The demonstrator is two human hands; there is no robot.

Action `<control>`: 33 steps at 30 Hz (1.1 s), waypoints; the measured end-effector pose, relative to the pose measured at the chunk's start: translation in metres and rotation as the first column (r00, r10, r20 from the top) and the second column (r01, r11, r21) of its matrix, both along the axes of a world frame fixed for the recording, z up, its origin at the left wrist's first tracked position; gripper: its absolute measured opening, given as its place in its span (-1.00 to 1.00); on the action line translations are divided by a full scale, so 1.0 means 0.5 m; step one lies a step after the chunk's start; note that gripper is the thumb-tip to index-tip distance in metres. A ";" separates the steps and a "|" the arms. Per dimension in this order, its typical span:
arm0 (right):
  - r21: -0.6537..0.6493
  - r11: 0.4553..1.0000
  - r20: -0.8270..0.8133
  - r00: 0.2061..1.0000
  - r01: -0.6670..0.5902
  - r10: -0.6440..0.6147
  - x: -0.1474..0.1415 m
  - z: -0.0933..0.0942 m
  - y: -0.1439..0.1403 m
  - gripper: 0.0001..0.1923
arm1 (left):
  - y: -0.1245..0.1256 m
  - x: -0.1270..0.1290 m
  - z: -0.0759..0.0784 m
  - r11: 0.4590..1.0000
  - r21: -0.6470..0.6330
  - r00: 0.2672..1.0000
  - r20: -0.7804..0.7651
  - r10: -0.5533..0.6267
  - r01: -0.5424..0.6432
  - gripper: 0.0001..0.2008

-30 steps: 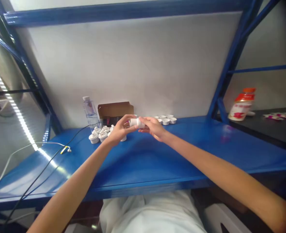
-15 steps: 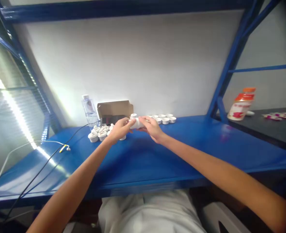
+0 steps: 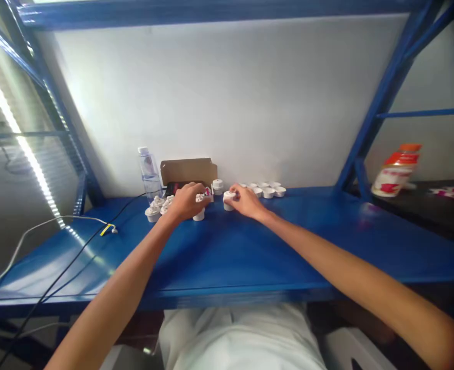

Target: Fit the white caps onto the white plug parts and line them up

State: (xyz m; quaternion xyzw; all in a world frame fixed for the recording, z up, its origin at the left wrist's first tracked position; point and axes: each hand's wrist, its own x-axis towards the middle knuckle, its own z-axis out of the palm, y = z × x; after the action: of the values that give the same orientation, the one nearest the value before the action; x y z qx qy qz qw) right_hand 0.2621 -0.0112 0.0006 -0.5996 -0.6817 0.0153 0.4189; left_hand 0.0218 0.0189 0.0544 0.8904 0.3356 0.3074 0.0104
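My right hand (image 3: 246, 201) pinches a small white cylindrical plastic part (image 3: 228, 204), held upright at the table surface. To its left, the thumb and fingers of my left hand (image 3: 188, 201) close around another white round part (image 3: 199, 215), whose lower body shows beneath them. Several white round parts with knobbly tops (image 3: 152, 214) are grouped left of this hand, some hidden by it. Behind and between my hands stands a single white capped cylinder (image 3: 218, 187). White open cups (image 3: 268, 192) stand in rows beyond my right hand.
An open cardboard box (image 3: 188, 169) stands against the back wall, with a clear bottle (image 3: 149, 172) beside it. A black cable (image 3: 92, 239) and a white cable (image 3: 73, 217) cross the left of the blue table (image 3: 242, 262). An orange-capped bottle (image 3: 396, 172) is at far right.
My hands, together on one white piece before, have moved apart. The left has gone to a white part on the left; the right holds a white cylinder lower down. The view has shifted slightly.
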 end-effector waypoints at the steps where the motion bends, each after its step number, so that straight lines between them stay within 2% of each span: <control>1: 0.007 1.000 0.024 1.000 -0.009 0.009 0.000 -0.005 0.009 -0.73 | 0.006 -0.004 0.001 1.000 0.007 0.999 -0.021 0.030 -0.030 -0.74; 4: 0.046 0.999 0.065 0.998 0.005 -0.008 -0.010 -0.015 0.039 -0.80 | 0.014 -0.011 0.000 0.997 0.019 0.993 -0.088 0.082 -0.080 -0.77; 7: 0.013 1.000 0.151 0.989 0.011 -0.013 -0.025 -0.019 0.066 -0.84 | 0.010 -0.012 -0.003 0.997 0.007 0.978 -0.190 0.083 -0.083 -0.79; 11: -0.033 0.999 0.286 0.958 -0.012 0.020 -0.019 -0.018 0.075 -0.70 | 0.001 -0.011 -0.004 0.997 -0.039 0.952 -0.301 0.054 -0.069 -0.77; 14: -0.009 0.995 0.358 0.930 0.094 -0.085 0.011 -0.010 0.062 -0.60 | -0.001 -0.013 -0.003 0.997 -0.063 0.950 -0.310 0.030 -0.052 -0.63; 16: -0.022 0.982 0.351 0.921 0.186 -0.167 0.037 -0.006 0.052 -0.56 | 0.000 -0.014 -0.002 0.995 -0.095 0.956 -0.294 -0.017 -0.011 -0.55; 19: -0.117 0.970 0.313 0.935 0.213 -0.168 0.065 -0.002 0.045 -0.53 | 0.000 -0.012 -0.002 0.981 -0.164 0.961 -0.239 -0.141 0.103 -0.53; 21: -0.152 0.975 0.266 0.957 0.164 -0.120 0.071 0.005 0.048 -0.55 | -0.001 -0.007 -0.004 0.962 -0.202 0.961 -0.172 -0.217 0.181 -0.53; 22: -0.171 0.978 0.192 0.977 0.122 -0.088 0.069 0.010 0.051 -0.57 | -0.001 -0.004 -0.006 0.955 -0.213 0.961 -0.139 -0.238 0.205 -0.53; 24: -0.225 0.974 -0.102 0.995 -0.016 -0.007 0.058 0.022 0.057 -0.62 | -0.003 0.001 -0.008 0.950 -0.222 0.965 -0.093 -0.245 0.220 -0.52; 26: -0.246 0.953 -0.440 0.896 -0.179 0.055 0.042 0.029 0.062 -0.69 | -0.004 0.003 -0.011 0.954 -0.225 0.972 -0.082 -0.222 0.199 -0.49; 27: -0.252 0.939 -0.526 0.847 -0.236 0.072 0.034 0.029 0.064 -0.73 | -0.005 0.003 -0.012 0.955 -0.232 0.973 -0.094 -0.210 0.183 -0.49; 29: -0.292 0.912 -0.532 0.841 -0.287 0.094 0.021 0.023 0.064 -0.82 | -0.005 0.003 -0.014 0.956 -0.248 0.972 -0.130 -0.194 0.157 -0.51; 31: -0.347 0.900 -0.432 0.897 -0.264 0.096 0.016 0.012 0.062 -0.89 | -0.005 0.002 -0.016 0.956 -0.259 0.971 -0.152 -0.185 0.141 -0.54; 33: -0.353 0.912 -0.348 0.934 -0.210 0.080 0.018 0.006 0.060 -0.91 | -0.005 0.002 -0.019 0.954 -0.271 0.975 -0.141 -0.170 0.127 -0.54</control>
State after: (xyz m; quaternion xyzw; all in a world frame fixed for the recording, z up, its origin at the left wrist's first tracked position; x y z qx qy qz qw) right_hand 0.2708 0.0189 0.0034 -0.6060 -0.6298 0.2790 0.3978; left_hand 0.0229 0.0165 0.0450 0.9260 0.3049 0.1853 0.1232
